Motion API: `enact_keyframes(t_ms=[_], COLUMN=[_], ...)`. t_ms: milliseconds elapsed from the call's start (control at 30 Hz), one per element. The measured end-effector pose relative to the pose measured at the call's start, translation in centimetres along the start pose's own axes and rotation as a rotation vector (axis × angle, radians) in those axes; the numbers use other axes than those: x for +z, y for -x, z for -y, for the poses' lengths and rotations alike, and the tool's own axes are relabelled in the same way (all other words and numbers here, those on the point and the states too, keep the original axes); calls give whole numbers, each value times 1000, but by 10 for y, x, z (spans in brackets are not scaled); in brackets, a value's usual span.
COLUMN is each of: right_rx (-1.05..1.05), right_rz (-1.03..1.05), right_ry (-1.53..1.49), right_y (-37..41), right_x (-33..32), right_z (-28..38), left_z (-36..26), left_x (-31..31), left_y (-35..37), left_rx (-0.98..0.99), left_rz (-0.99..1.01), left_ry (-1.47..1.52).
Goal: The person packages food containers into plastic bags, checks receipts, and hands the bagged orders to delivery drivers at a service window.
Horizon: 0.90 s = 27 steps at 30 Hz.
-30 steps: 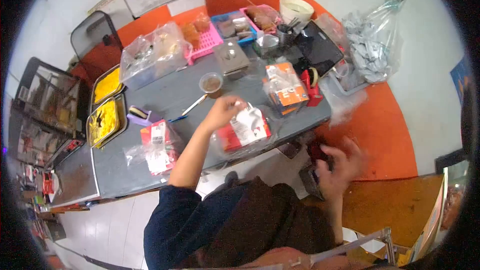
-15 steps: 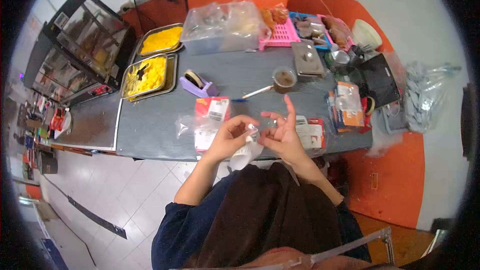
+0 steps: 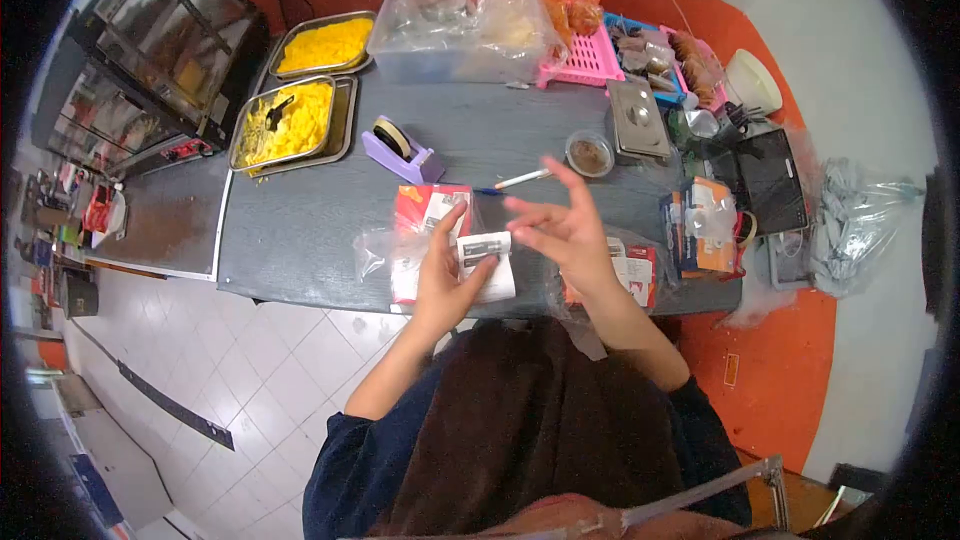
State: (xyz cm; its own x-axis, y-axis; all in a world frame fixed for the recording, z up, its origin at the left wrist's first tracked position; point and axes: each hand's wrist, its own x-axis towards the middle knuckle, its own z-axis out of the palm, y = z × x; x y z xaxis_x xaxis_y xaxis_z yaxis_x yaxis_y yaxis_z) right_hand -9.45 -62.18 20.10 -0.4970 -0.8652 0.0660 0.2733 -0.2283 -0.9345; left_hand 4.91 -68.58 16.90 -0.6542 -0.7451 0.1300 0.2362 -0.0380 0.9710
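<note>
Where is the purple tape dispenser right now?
In the head view, the purple tape dispenser stands on the grey table, left of centre, beside the nearer tray of yellow food and beyond the left hand holding a white packet.

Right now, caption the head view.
Left hand holds a white packet over a grey table, right hand open beside it.

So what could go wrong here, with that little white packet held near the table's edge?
1. Only the left hand grips the white packet; the right hand is open beside it, so the packet might slip and drop towards the tiled floor.
2. The open sauce cup stands just beyond the right hand's spread fingers; a careless sweep could tip it onto the grey table.
</note>
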Motion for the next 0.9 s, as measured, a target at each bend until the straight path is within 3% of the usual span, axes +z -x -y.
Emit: enact_keyframes(t_ms=[67, 133, 267, 367, 433, 467, 567, 667, 700, 767, 833, 900], right_rx=[201, 224, 43, 32, 228, 237, 632, 714, 716, 405, -274, 79], right_rz=[242, 238, 30, -28, 27, 20, 69, 14, 10, -179, -192, 11], right_ry=[22, 36, -18, 209, 385, 379, 485, 345, 345, 258, 658, 377], right_y=[-10, -20, -64, -93, -105, -114, -128, -138, -132, -100, -51, 18], right_x=[4, 9, 7, -5, -8, -11, -10, -23, -24, -20, -17, -5], right_z=[-12, -38, -87, -133, -154, -163, -161, -195, -191, -166, -146, -114], left_z=[1, 4, 10, 47, 63, 64, 64, 65, 67, 67, 64, 65], left_x=[-3, -7, -14, -32, -47, -49, -49, -53, -56, -61, -64, -67], left_y=[2, 8, 39, 70, 82, 85, 82, 83, 85, 87, 86, 86], left_rx=[-52, -105, -139, -318, -411, -421, -411, -447, -448, -454, -422, -480], left_rz=[-7, -9, -85, -196, -174, -169, -221, -204, -203, -198, -153, -137], left_ry=[-30, -64, -227, -136, -295, -300, -172, -191, -188, -186, -221, -200])
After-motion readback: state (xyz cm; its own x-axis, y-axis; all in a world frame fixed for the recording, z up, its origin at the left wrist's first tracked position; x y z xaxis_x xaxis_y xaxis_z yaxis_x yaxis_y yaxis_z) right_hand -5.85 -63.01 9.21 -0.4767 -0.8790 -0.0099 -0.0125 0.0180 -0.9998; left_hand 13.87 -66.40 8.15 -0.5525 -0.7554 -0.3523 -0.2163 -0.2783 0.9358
